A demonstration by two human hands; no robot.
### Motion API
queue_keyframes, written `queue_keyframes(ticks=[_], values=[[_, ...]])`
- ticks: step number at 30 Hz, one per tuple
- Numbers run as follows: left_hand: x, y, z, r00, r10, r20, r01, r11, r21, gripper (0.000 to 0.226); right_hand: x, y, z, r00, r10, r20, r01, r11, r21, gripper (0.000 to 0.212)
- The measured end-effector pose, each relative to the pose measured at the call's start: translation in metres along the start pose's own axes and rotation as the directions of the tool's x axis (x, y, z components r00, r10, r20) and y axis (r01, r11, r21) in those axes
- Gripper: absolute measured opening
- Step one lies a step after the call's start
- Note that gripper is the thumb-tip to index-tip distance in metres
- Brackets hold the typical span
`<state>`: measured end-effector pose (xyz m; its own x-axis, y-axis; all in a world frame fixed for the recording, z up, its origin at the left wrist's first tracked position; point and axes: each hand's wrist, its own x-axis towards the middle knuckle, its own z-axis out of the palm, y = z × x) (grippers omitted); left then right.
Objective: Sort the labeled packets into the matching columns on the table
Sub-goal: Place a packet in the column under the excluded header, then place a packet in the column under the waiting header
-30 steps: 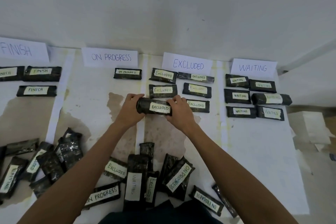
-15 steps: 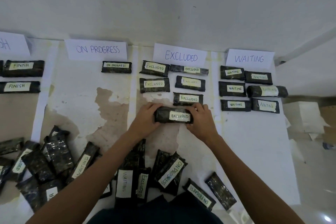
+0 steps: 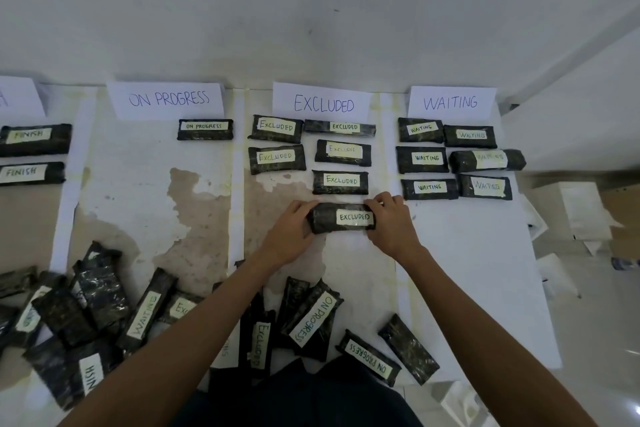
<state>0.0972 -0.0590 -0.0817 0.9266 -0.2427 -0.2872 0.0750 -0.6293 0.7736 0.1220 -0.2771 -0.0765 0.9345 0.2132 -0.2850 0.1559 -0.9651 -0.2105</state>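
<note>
A dark packet labelled EXCLUDED lies in the EXCLUDED column, just below several other EXCLUDED packets. My left hand grips its left end and my right hand grips its right end. The paper header EXCLUDED stands at the top of that column. Headers ON PROGRESS and WAITING mark the neighbouring columns. One ON PROGRESS packet sits under its header. Several WAITING packets fill the right column. FINISH packets lie at the far left.
A loose heap of unsorted dark packets spreads along the near edge, with labels such as WAITING, EXCLUDED and ON PROGRESS. White tape strips divide the columns. The table's right edge drops to a floor with white boxes.
Both hands carried the EXCLUDED packet rightward and lowered it into the EXCLUDED column below the other packets. The camera shifted right.
</note>
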Motion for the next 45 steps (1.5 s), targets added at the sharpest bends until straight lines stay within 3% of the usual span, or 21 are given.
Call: queue_keyframes(ticks=[8, 15, 19, 26, 31, 37, 39, 42, 45], values=[[-0.049, -0.02, -0.034, 0.99, -0.094, -0.104, 0.103, 0.991, 0.086, 0.05, -0.025, -0.036, 0.0, 0.999, -0.041, -0.019, 0.041, 0.999, 0.008, 0.06], [-0.126, -0.06, -0.047, 0.915, -0.322, -0.242, 0.335, 0.942, 0.014, 0.043, -0.07, -0.107, 0.02, 0.974, -0.176, 0.146, 0.126, 0.945, 0.301, 0.049], [-0.158, -0.069, -0.034, 0.874, -0.434, -0.217, 0.44, 0.898, -0.025, 0.051, -0.088, -0.142, 0.036, 0.941, -0.225, 0.251, 0.083, 0.875, 0.477, 0.043], [-0.176, -0.06, -0.014, 0.834, -0.497, -0.239, 0.482, 0.868, -0.123, 0.058, -0.108, -0.177, 0.049, 0.902, -0.193, 0.387, -0.092, 0.789, 0.607, 0.047], [-0.172, -0.058, -0.018, 0.811, -0.55, -0.199, 0.507, 0.831, -0.229, 0.063, -0.114, -0.185, 0.052, 0.898, -0.118, 0.424, -0.197, 0.753, 0.628, 0.061], [-0.171, -0.053, -0.03, 0.775, -0.625, -0.091, 0.507, 0.702, -0.5, 0.026, -0.123, -0.193, 0.047, 0.928, -0.149, 0.341, -0.111, 0.763, 0.637, 0.081], [-0.172, -0.05, -0.033, 0.779, -0.624, -0.055, 0.483, 0.653, -0.583, 0.016, -0.124, -0.196, 0.041, 0.938, -0.16, 0.309, -0.051, 0.816, 0.576, 0.085], [-0.171, -0.04, -0.039, 0.774, -0.634, -0.001, 0.464, 0.567, -0.68, 0.028, -0.127, -0.195, 0.033, 0.964, -0.146, 0.224, 0.049, 0.919, 0.391, 0.085], [-0.171, -0.029, -0.041, 0.804, -0.594, 0.02, 0.435, 0.565, -0.701, 0.031, -0.135, -0.191, 0.022, 0.981, -0.124, 0.15, 0.076, 0.954, 0.289, 0.083]])
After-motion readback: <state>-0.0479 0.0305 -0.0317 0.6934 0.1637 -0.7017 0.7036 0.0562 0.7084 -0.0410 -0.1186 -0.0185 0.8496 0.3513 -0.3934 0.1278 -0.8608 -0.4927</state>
